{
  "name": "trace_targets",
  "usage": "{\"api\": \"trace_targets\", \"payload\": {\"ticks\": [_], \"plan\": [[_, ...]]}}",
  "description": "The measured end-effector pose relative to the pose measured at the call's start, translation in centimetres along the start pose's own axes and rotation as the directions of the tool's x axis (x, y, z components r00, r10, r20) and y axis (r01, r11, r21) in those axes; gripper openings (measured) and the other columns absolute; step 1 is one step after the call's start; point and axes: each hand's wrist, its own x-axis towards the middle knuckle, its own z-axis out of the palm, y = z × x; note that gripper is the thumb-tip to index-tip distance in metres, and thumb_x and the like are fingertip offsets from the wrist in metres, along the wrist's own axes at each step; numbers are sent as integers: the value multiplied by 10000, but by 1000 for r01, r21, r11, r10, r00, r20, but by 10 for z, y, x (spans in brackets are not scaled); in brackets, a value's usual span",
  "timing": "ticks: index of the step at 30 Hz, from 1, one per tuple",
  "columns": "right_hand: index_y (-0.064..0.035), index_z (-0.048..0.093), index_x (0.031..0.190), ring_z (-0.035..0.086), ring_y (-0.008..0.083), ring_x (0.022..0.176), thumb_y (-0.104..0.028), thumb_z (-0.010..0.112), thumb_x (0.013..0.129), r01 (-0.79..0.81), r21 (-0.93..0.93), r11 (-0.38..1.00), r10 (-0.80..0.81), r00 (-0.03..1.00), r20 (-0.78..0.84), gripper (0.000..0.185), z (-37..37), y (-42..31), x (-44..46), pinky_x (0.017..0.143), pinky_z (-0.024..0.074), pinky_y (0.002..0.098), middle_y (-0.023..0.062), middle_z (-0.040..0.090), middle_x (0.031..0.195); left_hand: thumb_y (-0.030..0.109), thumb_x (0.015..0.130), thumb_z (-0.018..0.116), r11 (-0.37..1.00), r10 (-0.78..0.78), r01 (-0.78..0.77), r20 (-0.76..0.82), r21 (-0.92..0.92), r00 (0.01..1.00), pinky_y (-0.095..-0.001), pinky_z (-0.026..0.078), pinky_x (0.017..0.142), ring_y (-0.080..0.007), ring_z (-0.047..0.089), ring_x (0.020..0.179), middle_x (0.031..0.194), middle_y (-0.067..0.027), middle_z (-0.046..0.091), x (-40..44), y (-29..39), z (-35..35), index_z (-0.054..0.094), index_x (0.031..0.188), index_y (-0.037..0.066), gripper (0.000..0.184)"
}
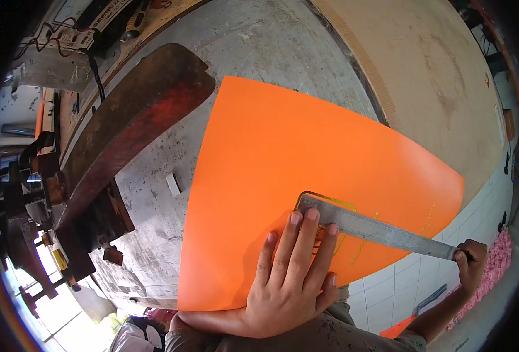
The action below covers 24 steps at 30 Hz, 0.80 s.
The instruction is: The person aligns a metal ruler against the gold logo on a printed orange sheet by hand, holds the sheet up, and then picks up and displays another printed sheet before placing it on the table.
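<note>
A large orange sheet (259, 146) with yellow print lies on the workbench. Across its lower right part runs a metal ruler (382, 229), one end over a dark-edged rectangular printed frame. Flat on the sheet, my left hand (288, 281) has its fingers stretched and spread, with some fingertips on or against the ruler's near end. My right hand (472, 264) is closed around the ruler's far end, out past the sheet's edge. Something dark shows at that grip; I cannot make out what it is. My left palm and fingers hide part of the print.
A heavy, dark curved press arm (136, 117) with red paint reaches over the grey metal bench top (154, 176) at left. A small white piece (173, 184) lies beside the sheet. Brown board (435, 76) covers the back right; a cutter (135, 23) lies at upper left.
</note>
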Motion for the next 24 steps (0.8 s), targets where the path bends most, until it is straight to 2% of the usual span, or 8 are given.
{"api": "trace_targets", "payload": {"ticks": [5,11,14,20,23,24], "plan": [[-46,595,719,469,204,663,-455,700,868,-51,13,999,50,995,85,447,-3,-2,3,690,359,351,38,519,611,355,864,488,1000,-7,7,-9,-7,1000,-517,329,1138,-350,454,1370,1459,-174,479,-1,-2,2,642,1301,103,528],[-47,597,715,466,215,684,-435,698,872,-9,-15,1000,9,1000,-3,430,2,-2,-1,691,356,357,48,527,629,366,896,461,1000,-9,9,-25,12,1000,-516,349,1127,-344,495,1339,1433,-172,507,-1,0,0,648,1295,108,511],[-48,606,745,469,216,710,-411,703,871,-15,-28,999,17,998,60,397,-3,2,-2,697,357,357,50,541,655,375,913,445,1000,-4,4,7,-8,1000,-516,352,1125,-343,507,1328,1423,-171,518,2,0,-6,653,1289,109,506],[-46,599,705,464,209,676,-421,701,866,-14,-28,1000,14,1000,-3,421,1,-3,-1,696,357,355,47,529,626,389,920,443,1000,5,-7,-55,-22,998,-514,366,1113,-343,516,1320,1421,-168,520,4,0,-3,649,1294,108,511],[-44,590,668,456,207,618,-432,699,861,-136,39,990,128,978,163,447,-8,-7,6,680,354,353,43,501,580,387,923,440,1000,12,-12,-70,5,997,-513,367,1112,-339,518,1317,1411,-175,526,3,0,-3,651,1288,106,507],[-42,591,665,455,206,596,-432,700,860,-93,26,995,89,988,126,449,-6,-8,7,664,351,352,42,501,573,388,925,436,1000,5,-5,-66,9,998,-515,368,1110,-343,517,1317,1409,-179,527,3,1,-3,649,1289,104,508]]}}
